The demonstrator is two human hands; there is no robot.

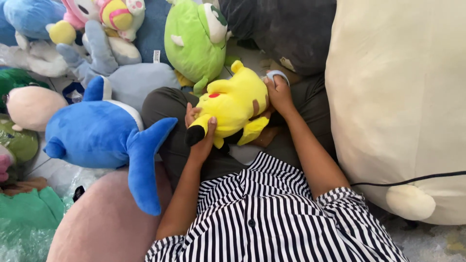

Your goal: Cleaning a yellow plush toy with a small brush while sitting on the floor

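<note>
A yellow plush toy (233,104) with black-tipped ears and a red cheek lies across my lap. My left hand (200,130) grips it at the black-tipped ear end, fingers wrapped around it. At the toy's far end my right hand (278,92) holds its back, with a small grey loop showing above the fingers. I sit in a black-and-white striped shirt and dark trousers.
A blue dolphin-like plush (104,136) lies at my left knee. A green frog plush (194,39) and several pastel toys (104,19) sit beyond. A huge cream plush (398,97) fills the right side, and a pink cushion (104,223) lies near left. A black cable (412,179) crosses the cream plush.
</note>
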